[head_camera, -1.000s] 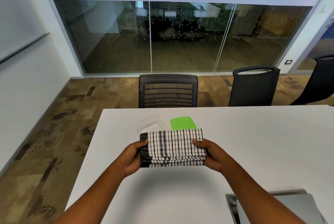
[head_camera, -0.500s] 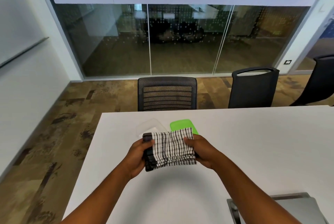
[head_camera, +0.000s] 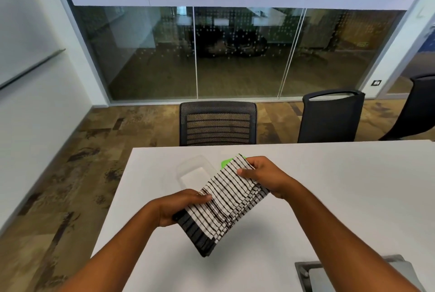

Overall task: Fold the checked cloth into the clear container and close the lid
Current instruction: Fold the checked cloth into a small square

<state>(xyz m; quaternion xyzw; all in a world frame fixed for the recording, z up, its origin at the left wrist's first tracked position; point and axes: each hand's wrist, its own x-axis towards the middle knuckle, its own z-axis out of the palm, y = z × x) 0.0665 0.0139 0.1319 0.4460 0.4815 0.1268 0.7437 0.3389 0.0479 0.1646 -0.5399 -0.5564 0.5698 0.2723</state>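
The black-and-white checked cloth [head_camera: 223,200] is folded into a thick pad and held above the white table [head_camera: 341,197], turned on a diagonal. My left hand [head_camera: 181,207] grips its near left side, thumb on top. My right hand [head_camera: 263,174] pinches its far right corner. The clear container [head_camera: 193,171] stands open on the table just beyond the cloth's left half. Only a sliver of the green lid [head_camera: 225,163] shows behind the cloth's far corner.
A mesh-backed chair [head_camera: 217,123] stands at the table's far edge, with two dark chairs [head_camera: 329,116] to its right. A grey cable hatch [head_camera: 313,275] is set into the table near my right forearm. The table's left edge drops to patterned floor.
The cloth went from a wide level pad to a narrower one, and has now turned diagonal. My right hand moved away from me and my left hand came nearer.
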